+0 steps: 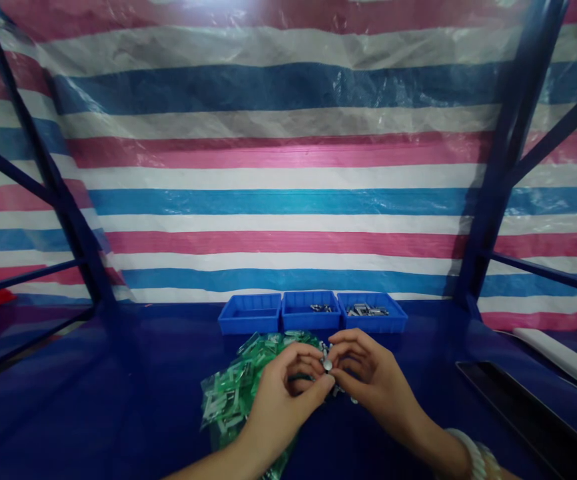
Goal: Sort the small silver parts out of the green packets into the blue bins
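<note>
My left hand (291, 390) and my right hand (376, 380) meet in front of me, thumbs and fingers pinched around a small metal part with a round, shiny head (327, 365). Its exact kind is too small to make out. Beneath and left of my left hand lies a heap of clear plastic bags with green and pale pieces (236, 390). Just behind and below my fingertips, more small silvery parts (337, 390) rest on the blue table, partly hidden by my hands.
Three blue bins stand in a row: the left bin (250, 325) looks bare inside, the middle bin (308, 323) and right bin (376, 325) hold small metal parts. A dark flat phone-like slab (518, 407) and a white device (561, 355) lie at right. Blue frame posts (493, 167) flank the table.
</note>
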### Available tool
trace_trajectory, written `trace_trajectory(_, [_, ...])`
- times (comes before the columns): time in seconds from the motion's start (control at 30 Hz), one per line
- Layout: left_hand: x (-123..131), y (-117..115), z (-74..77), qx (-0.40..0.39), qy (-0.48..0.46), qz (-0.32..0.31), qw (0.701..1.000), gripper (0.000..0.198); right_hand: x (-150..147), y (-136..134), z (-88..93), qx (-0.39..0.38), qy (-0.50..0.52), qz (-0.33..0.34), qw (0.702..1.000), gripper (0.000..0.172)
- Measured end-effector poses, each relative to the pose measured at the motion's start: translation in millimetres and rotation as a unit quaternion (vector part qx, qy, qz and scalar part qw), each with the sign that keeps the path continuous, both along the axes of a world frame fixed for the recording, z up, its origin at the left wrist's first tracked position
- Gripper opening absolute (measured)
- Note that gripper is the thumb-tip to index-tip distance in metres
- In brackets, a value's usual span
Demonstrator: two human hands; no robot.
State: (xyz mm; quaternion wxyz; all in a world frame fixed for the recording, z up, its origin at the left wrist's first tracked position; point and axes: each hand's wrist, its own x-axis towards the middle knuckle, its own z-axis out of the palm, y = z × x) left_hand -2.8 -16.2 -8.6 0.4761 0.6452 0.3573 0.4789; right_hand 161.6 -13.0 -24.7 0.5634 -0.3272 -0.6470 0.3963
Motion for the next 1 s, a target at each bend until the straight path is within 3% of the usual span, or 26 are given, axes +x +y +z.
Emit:
trace_trajectory(0.13, [3, 1, 2.2, 0.013, 0.033, 0.012, 0.999, 0.012, 1, -6, 1.0, 0.15, -0.128, -0.062, 0.978, 0.036])
trace_trajectory(0.23, [5, 8, 6.8, 0.044, 0.06, 0.007, 0.997, 0.009, 4, -6, 2.8, 0.207, -0.159, -0.088, 0.961, 0.042])
trace_trajectory(0.33, [9, 33, 15.8, 0.112, 0.13, 0.013, 0.985, 0.011, 14, 1, 9.0, 0.206, -0.13, -0.122, 0.962, 0.037])
trace_trajectory(0.47, [23, 98, 25.4, 0.173, 0.206, 0.042, 0.962, 0.01, 39, 23, 16.3, 0.16, -0.099, -0.197, 0.962, 0.024])
trace_trajectory(0.57, [37, 144, 23.2, 0.18, 0.257, 0.025, 0.949, 0.003, 56, 41, 14.3, 0.111, -0.161, -0.195, 0.961, 0.022])
trace_trajectory(0.67, [44, 163, 17.4, 0.189, 0.29, 0.007, 0.938, 0.01, 61, 50, 7.2, 0.089, -0.23, -0.165, 0.955, 0.022])
trace_trajectory(0.77, [40, 152, 14.4, 0.206, 0.292, 0.002, 0.934, 0.005, 57, 49, -1.7, 0.082, -0.294, -0.117, 0.945, 0.023])
trace_trajectory(1.0, [10, 81, 18.0, 0.231, 0.26, -0.004, 0.937, 0.019, 40, 40, -18.7, 0.096, -0.384, -0.058, 0.916, 0.014])
